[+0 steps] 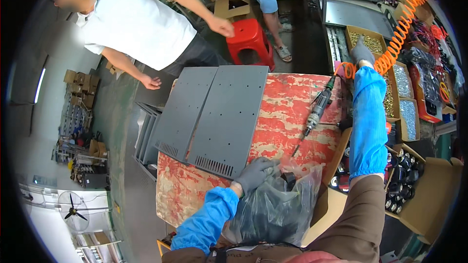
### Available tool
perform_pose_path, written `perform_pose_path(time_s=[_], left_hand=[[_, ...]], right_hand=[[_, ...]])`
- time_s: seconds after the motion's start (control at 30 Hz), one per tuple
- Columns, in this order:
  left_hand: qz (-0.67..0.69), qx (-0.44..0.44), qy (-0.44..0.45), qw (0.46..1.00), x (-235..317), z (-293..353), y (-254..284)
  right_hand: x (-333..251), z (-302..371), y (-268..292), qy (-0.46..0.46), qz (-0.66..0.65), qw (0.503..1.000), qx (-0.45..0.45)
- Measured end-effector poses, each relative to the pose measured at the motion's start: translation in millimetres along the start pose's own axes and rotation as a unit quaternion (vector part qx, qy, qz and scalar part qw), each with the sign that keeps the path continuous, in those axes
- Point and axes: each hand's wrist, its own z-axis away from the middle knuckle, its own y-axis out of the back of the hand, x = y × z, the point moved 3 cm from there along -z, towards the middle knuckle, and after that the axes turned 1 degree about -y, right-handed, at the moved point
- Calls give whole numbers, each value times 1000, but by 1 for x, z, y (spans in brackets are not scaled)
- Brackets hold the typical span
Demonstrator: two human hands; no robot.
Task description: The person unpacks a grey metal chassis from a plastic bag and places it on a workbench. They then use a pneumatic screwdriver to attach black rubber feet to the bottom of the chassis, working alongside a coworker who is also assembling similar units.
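Note:
My left hand (254, 174), in a grey glove with a blue sleeve, lies with fingers stretched on the edge of a clear plastic bag (280, 209). The bag holds dark parts, and a black round piece (288, 180) shows at its mouth. Beside that hand are two grey metal panels (229, 117) with small holes and slots, flat on the table. My right hand (362, 53), gloved likewise, is stretched out far right at a carton of gold-coloured screws (371, 43). One finger points outward; the others are partly hidden. A pneumatic screwdriver (318, 112) lies on the table.
The worn red table (287, 100) stands before me. An orange coiled hose (397, 39) hangs by my right arm. Cartons of silver screws (408, 117) and an open box of black round parts (403, 180) stand right. A person (141, 19) stands across, near a red stool (249, 41).

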Motion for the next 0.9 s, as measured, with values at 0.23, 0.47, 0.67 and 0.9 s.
perform_pose_path(time_s=[0.23,0.47,0.67,0.9], left_hand=[[-37,-3,-6,999,-8,-8,-2],[-47,11,-18,999,-12,-4,-1],[-58,-4,-32,998,2,-8,2],[-38,-19,-50,998,-12,-15,-8]], right_hand=[[0,-27,-5,15,39,999,-1],[-5,22,7,27,35,999,-4],[20,93,-6,176,36,982,-49],[30,352,175,239,-407,881,-11]])
